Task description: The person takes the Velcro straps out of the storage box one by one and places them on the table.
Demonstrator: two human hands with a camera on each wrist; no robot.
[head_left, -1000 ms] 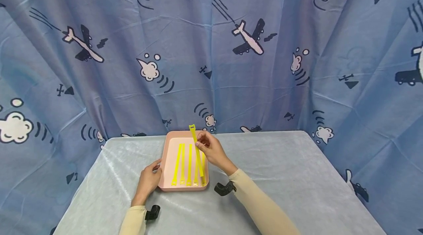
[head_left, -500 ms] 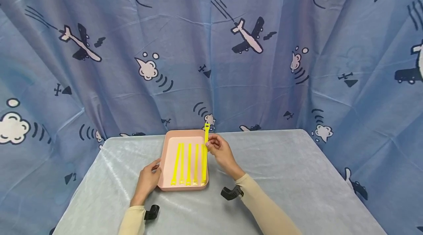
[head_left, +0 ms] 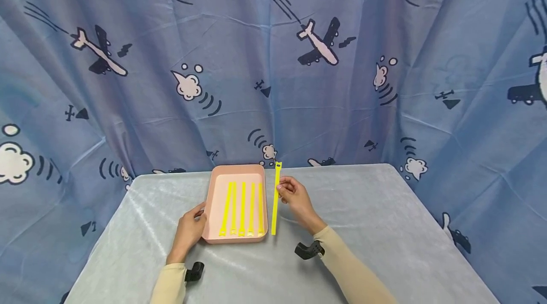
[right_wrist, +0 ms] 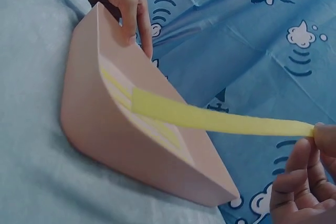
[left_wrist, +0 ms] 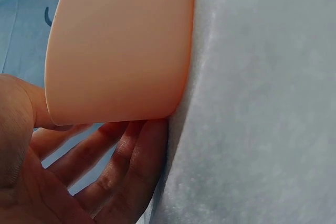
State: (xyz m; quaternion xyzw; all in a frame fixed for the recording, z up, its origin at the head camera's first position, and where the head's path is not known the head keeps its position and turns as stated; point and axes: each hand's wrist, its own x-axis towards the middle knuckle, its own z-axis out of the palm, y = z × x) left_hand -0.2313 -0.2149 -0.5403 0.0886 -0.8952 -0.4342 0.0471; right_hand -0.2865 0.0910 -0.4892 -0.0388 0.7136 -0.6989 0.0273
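Observation:
A pink tray point(head_left: 237, 171) stands on the table, with several yellow hook-and-loop cable ties point(head_left: 242, 209) lying lengthwise in it. My left hand point(head_left: 188, 232) holds the tray's left side: the thumb is at the rim and the fingers point(left_wrist: 142, 166) lie against the outer wall. Just right of the tray, my right hand point(head_left: 299, 202) pinches another yellow cable tie point(head_left: 276, 199) between thumb and fingertips. This tie hangs nearly upright, its slotted head at the top. In the right wrist view the held tie point(right_wrist: 220, 121) stretches from the fingertips across the tray's opening.
A pale grey cloth covers the table point(head_left: 376, 228). Behind its far edge hangs a blue curtain point(head_left: 273, 57) printed with planes and clouds. Black wrist cameras sit on both wrists, the right one point(head_left: 308, 250) close above the cloth.
My right hand has carried the pinched cable tie rightward, from over the tray to just beyond its right rim. The left hand stays on the tray. The head view has shifted slightly.

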